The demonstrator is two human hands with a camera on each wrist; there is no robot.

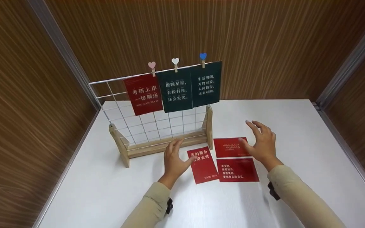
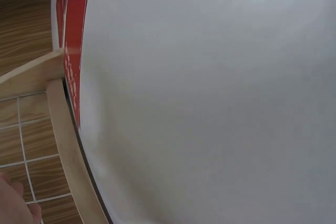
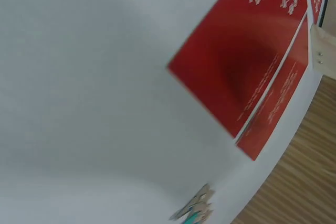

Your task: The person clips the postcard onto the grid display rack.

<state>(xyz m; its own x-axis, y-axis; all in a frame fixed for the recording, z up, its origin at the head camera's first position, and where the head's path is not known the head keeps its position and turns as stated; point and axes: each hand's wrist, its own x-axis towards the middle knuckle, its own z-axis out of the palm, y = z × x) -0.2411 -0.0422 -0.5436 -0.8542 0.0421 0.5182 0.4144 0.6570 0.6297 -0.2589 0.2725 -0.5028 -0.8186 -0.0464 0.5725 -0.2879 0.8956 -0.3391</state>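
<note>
My left hand [image 1: 175, 162] hovers in front of the grid rack with its fingers spread, holding nothing. Its thumb overlaps an upright red card [image 1: 205, 171] in the head view, and a bit of the hand shows at the lower left of the left wrist view. My right hand [image 1: 263, 147], likewise holding nothing, is raised with fingers apart at the right edge of two more red cards, one behind [image 1: 220, 152] and one in front [image 1: 249, 167]. In the right wrist view, several small wooden clothespins [image 3: 198, 205] lie beyond these cards; the right hand is out of sight there.
A white wire grid [image 1: 147, 125] stands in a wooden base [image 1: 166, 145]. From its top bar hang a red card [image 1: 146, 109] and two dark green cards, left [image 1: 176, 106] and right [image 1: 206, 101], under pink, white and blue heart clothespins. Wood-grain walls [image 1: 249, 47] enclose the white table [image 1: 296, 136].
</note>
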